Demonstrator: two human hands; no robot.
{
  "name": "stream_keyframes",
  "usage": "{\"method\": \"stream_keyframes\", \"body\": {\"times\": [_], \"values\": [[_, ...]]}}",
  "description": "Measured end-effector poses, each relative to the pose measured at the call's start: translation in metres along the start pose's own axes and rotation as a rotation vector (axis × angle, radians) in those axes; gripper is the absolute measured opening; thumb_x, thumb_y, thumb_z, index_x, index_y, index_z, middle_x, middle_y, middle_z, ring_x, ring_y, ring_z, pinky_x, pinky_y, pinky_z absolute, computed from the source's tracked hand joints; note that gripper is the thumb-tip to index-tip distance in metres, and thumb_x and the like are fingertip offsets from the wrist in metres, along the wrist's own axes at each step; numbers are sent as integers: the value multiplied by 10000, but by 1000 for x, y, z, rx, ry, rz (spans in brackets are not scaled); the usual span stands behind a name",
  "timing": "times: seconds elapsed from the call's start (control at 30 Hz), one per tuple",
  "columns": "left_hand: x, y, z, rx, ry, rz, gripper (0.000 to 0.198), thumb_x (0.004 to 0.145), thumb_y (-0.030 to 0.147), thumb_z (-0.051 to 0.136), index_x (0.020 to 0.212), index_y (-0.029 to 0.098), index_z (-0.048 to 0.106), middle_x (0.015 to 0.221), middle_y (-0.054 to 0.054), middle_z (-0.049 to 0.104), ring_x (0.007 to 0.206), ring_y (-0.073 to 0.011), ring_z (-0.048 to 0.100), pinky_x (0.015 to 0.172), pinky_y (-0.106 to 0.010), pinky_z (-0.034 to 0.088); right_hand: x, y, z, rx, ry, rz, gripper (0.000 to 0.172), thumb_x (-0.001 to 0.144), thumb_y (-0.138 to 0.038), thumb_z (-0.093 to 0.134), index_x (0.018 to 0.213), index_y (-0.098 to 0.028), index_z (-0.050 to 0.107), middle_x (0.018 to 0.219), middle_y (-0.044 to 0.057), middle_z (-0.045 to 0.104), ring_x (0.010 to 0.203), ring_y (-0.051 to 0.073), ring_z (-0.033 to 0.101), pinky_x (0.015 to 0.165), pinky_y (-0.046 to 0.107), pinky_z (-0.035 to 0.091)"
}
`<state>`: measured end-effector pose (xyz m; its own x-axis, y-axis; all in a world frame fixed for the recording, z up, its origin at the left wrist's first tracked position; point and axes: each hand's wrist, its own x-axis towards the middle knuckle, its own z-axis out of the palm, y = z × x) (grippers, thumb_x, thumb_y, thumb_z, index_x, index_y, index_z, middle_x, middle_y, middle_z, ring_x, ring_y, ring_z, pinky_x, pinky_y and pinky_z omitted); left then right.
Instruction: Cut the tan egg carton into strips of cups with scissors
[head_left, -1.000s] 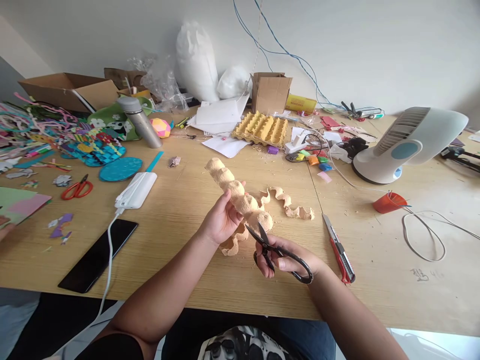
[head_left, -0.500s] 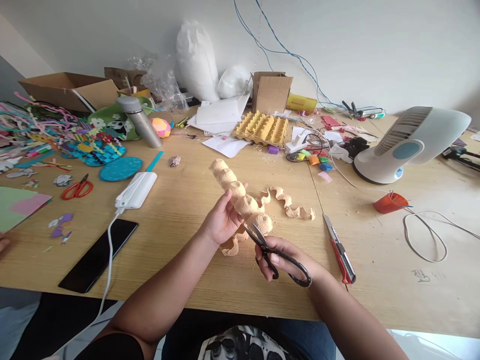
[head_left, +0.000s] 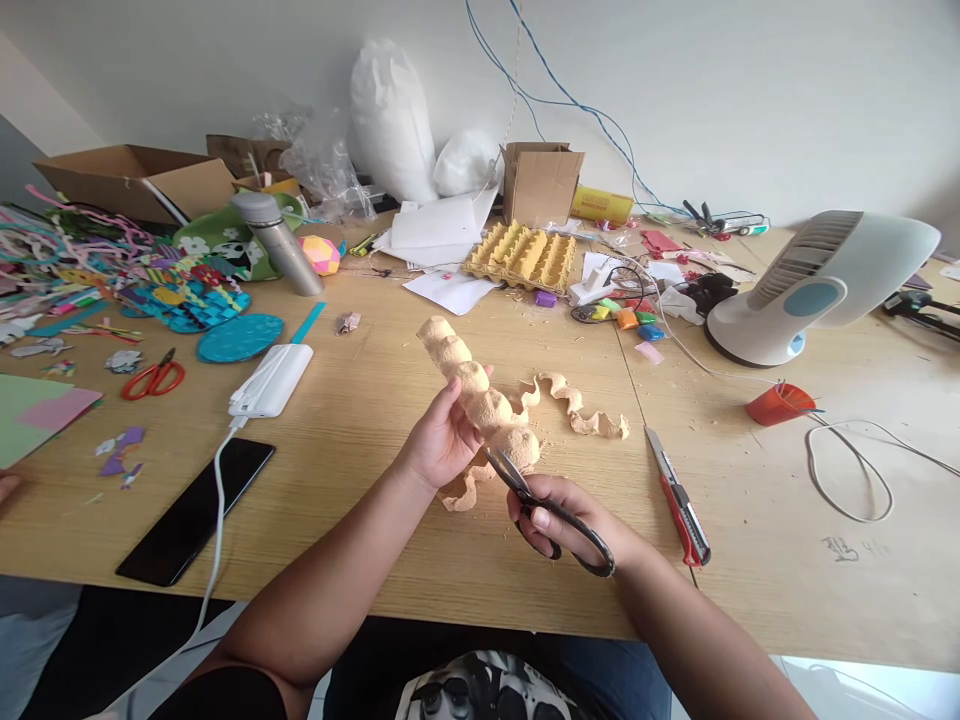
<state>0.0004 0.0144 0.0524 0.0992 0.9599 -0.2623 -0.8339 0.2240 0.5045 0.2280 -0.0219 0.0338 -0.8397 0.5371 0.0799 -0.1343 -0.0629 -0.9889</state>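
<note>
Since a second ago the scissors (head_left: 551,510) have gone from wide open to almost shut. The right hand (head_left: 574,520) has crept toward eleven o'clock, into the near end of the strip (head_left: 469,378). I have that hand closed through the scissor loops, with the blades against the strip's lowest cup. The left hand (head_left: 439,445) grips the strip around its middle, thumb on top. It holds the strip off the table (head_left: 375,560), far end pointing to eleven o'clock.

As I judge it, the trimming is well along. One wavy offcut (head_left: 577,408) lies at two o'clock of the hands, a second curl (head_left: 463,492) sits just under the left hand, and crumbs dot the wood. The strip's upper cups look cleanly rounded. The near end at the blades seems to be what is left, though its underside is hidden from me.

Around the hands are a knife (head_left: 679,495) at three o'clock near the right wrist, a fan (head_left: 817,285) at two, a tray (head_left: 521,255) at twelve and a phone (head_left: 196,510) at nine. Nothing blocks the hands.
</note>
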Motion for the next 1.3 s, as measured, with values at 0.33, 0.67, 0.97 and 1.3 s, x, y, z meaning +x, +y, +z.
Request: {"method": "stream_keyframes", "body": {"times": [0.33, 0.67, 0.97, 1.3], "values": [[0, 1, -2, 17, 18, -6, 505, 1021, 380, 677, 1463, 138, 639, 954, -78, 825, 836, -175, 789, 750, -256, 639, 2, -7, 1, -63, 9, 84, 435, 1051, -600, 599, 1017, -166, 616, 651, -68, 470, 538, 84, 409, 496, 215, 339], [2, 2, 0, 12, 48, 50, 420, 1043, 320, 638, 1436, 174, 655, 950, -55, 821, 804, -154, 783, 735, -245, 625, 2, -8, 1, -89, 30, 119, 426, 1052, -600, 593, 986, -180, 586, 649, -79, 445, 517, 73, 396, 481, 208, 337], [8, 3, 0, 14, 76, 161, 283, 998, 315, 710, 1241, 171, 726, 922, -39, 805, 816, -159, 772, 710, -247, 619, 9, -3, -2, -206, 154, 44, 464, 1029, -630, 614, 1036, -166, 626, 621, -82, 424, 507, 78, 375, 475, 223, 297], [11, 4, -4, -34, 72, 232, 128, 994, 278, 705, 1086, 191, 726, 942, -18, 793, 840, -142, 774, 686, -223, 622, 0, 1, -13, -65, 62, -10, 453, 1096, -626, 458, 1158, -187, 553, 780, -11, 564, 665, 136, 528, 650, 275, 465]]}}
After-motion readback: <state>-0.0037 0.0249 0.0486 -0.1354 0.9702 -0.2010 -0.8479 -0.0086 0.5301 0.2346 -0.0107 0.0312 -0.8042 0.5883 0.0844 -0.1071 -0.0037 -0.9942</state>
